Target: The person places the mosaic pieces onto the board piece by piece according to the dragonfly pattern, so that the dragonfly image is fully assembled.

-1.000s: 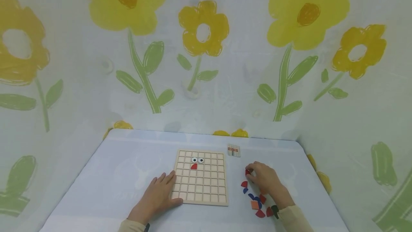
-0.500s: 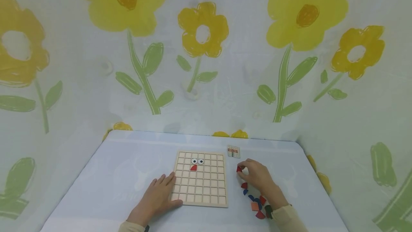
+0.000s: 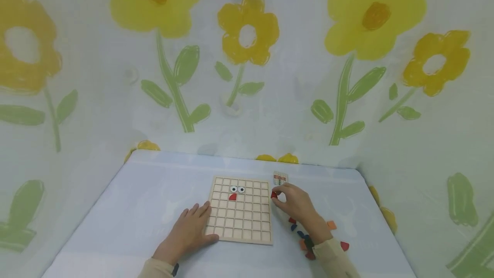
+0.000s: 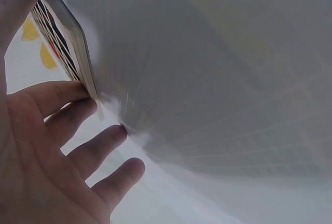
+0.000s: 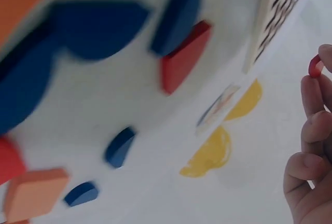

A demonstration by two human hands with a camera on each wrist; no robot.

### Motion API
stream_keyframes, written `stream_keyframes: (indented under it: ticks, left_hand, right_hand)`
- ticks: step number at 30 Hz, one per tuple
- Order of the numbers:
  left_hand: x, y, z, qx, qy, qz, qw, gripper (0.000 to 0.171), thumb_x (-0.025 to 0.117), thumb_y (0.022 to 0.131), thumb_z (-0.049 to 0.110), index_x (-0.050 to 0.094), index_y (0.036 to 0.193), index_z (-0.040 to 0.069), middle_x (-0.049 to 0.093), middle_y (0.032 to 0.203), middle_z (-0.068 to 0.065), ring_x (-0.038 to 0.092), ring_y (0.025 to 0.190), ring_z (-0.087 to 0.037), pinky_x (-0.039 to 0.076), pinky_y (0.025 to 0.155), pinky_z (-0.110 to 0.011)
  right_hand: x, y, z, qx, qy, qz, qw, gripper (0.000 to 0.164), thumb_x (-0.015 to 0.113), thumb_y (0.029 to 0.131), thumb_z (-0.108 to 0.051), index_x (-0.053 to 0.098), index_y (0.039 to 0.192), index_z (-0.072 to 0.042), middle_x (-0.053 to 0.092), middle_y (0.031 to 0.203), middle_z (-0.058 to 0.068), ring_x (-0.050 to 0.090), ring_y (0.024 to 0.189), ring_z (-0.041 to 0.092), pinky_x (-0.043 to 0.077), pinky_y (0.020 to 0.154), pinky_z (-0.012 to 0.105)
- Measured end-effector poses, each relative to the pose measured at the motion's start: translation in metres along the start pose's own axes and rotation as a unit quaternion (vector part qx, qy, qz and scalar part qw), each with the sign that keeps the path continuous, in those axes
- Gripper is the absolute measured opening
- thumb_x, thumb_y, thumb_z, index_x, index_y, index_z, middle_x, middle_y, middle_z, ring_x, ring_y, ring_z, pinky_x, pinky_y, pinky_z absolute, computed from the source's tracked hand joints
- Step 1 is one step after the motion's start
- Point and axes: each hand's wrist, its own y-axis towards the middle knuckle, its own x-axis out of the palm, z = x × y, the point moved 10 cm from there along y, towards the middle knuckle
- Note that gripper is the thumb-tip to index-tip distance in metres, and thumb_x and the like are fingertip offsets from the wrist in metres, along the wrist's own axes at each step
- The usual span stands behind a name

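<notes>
A wooden grid board lies on the table before me, with two eye tiles and a red quarter-circle piece in its upper cells. My left hand rests at the board's left edge, fingers straight and spread, thumb by the near corner. In the left wrist view its fingertips touch the board's side. Just off the board's right edge, my right hand pinches another red quarter-circle piece between thumb and fingertips. That piece is mostly covered by fingers in the right wrist view.
Loose pieces lie below and beside my right forearm: small blue pieces, a red piece, an orange square and others partly hidden by the sleeve. A small patterned card lies beyond the board's upper right corner. Flowered cloth walls enclose the table.
My right hand has moved left with the pinched red quarter-circle piece, from the loose pieces to near the board's right edge. The left hand stays at the board.
</notes>
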Motion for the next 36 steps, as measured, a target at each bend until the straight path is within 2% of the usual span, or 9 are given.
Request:
stream_keyframes:
  ticks: [8, 13, 23, 30, 36]
  left_hand:
    - [0.001, 0.004, -0.006, -0.007, 0.011, -0.005, 0.9999, 0.097, 0.073, 0.082, 0.064, 0.047, 0.149, -0.001, 0.040, 0.159, -0.015, 0.037, 0.143, -0.045, 0.029, 0.115, -0.065]
    - [0.003, 0.003, -0.005, -0.006, 0.002, -0.009, 0.9999, 0.097, 0.073, 0.082, 0.064, 0.047, 0.149, -0.001, 0.040, 0.159, -0.016, 0.037, 0.143, -0.045, 0.029, 0.115, -0.065]
    - [0.005, 0.005, -0.003, -0.004, 0.003, -0.010, 0.9999, 0.098, 0.072, 0.082, 0.066, 0.047, 0.149, -0.001, 0.040, 0.158, -0.016, 0.037, 0.143, -0.045, 0.029, 0.115, -0.066]
    - [0.004, 0.004, -0.004, -0.002, 0.007, -0.004, 1.0000, 0.098, 0.072, 0.082, 0.067, 0.049, 0.148, -0.002, 0.041, 0.157, -0.016, 0.038, 0.142, -0.046, 0.031, 0.114, -0.066]
    - [0.002, 0.003, -0.001, 0.004, 0.007, 0.002, 1.0000, 0.097, 0.072, 0.082, 0.066, 0.049, 0.148, -0.001, 0.042, 0.157, -0.016, 0.039, 0.141, -0.046, 0.031, 0.113, -0.066]
  right_hand:
    - [0.007, 0.019, -0.031, -0.018, 0.020, -0.011, 1.000, 0.024, 0.083, 0.086, -0.028, 0.076, 0.107, -0.020, 0.073, 0.096, -0.009, 0.070, 0.095, 0.016, 0.059, 0.077, 0.034]
    - [0.018, 0.026, -0.045, -0.017, 0.020, -0.031, 0.999, 0.025, 0.082, 0.087, -0.030, 0.076, 0.109, -0.021, 0.072, 0.097, -0.009, 0.069, 0.093, 0.015, 0.059, 0.076, 0.031]
    - [0.041, 0.036, -0.064, -0.034, 0.014, -0.060, 0.997, 0.025, 0.083, 0.086, -0.031, 0.078, 0.109, -0.020, 0.070, 0.095, -0.012, 0.065, 0.087, 0.007, 0.057, 0.074, 0.026]
    - [0.061, 0.045, -0.078, -0.058, 0.013, -0.099, 0.993, 0.022, 0.080, 0.089, -0.030, 0.078, 0.109, -0.021, 0.070, 0.095, -0.012, 0.063, 0.083, 0.004, 0.055, 0.071, 0.024]
    - [0.071, 0.051, -0.079, -0.038, 0.003, -0.120, 0.992, 0.022, 0.080, 0.089, -0.030, 0.079, 0.110, -0.021, 0.069, 0.092, -0.013, 0.059, 0.080, 0.003, 0.055, 0.074, 0.026]
